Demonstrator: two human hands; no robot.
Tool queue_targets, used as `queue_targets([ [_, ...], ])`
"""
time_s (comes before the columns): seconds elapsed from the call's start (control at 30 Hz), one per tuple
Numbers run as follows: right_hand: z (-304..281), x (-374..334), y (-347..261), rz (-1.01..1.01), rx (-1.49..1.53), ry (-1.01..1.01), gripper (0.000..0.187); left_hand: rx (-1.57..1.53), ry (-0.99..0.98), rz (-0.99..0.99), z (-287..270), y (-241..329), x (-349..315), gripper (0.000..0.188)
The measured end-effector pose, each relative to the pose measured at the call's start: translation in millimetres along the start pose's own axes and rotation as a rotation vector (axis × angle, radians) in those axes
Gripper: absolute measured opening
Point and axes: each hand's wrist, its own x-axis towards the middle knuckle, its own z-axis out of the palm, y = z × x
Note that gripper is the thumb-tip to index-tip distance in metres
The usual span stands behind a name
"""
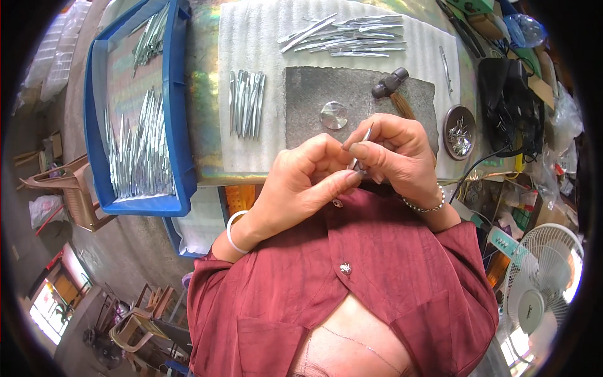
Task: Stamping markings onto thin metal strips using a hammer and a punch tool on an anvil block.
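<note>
In front of my chest, a slim, pointed silvery metal piece (368, 134) stands nearly upright between my hands. My right hand (402, 151) is closed in a pinch on it, thumb against the fingers, with the tip poking out above. Closed too, my left hand (308, 173) has its thumb and forefinger at the lower end of the piece; my fingers partly hide that end. Just beyond my fingers, a round shiny metal disc (334, 115) lies on a dark grey slab (308, 88). A hammer (391, 83) rests there with its wooden handle toward my right hand.
White foam sheeting (251, 38) bears a bundle of metal pieces (247, 103) and a loose pile (352, 36). At left stands a blue tray (182, 119) with many more pieces. A round dish (450, 119) of small metal parts sits right, near cables and a fan (534, 301).
</note>
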Motion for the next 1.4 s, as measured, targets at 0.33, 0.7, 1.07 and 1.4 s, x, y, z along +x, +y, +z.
queue_targets([
  [0.33, 8.7, -1.7, 2.2, 0.04, 0.064, 0.087, 0.01, 0.002, -0.095, -0.056, -5.8, 0.8, -4.8, 0.011],
  [0.7, 9.6, 2.5, 7.6, 0.063, 0.082, 0.126, 0.012, -0.237, -0.171, -0.199, -5.9, 2.0, -0.1, 0.012],
  [1.07, 8.3, 7.9, 11.0, 0.053, 0.104, 0.151, 0.01, -0.292, -0.195, -0.187, -8.3, -1.2, 7.1, 0.019],
  [1.4, 8.6, 11.9, 9.1, 0.059, 0.117, 0.123, 0.013, -0.117, -0.031, -0.103, -10.7, -1.8, 6.3, 0.021],
])
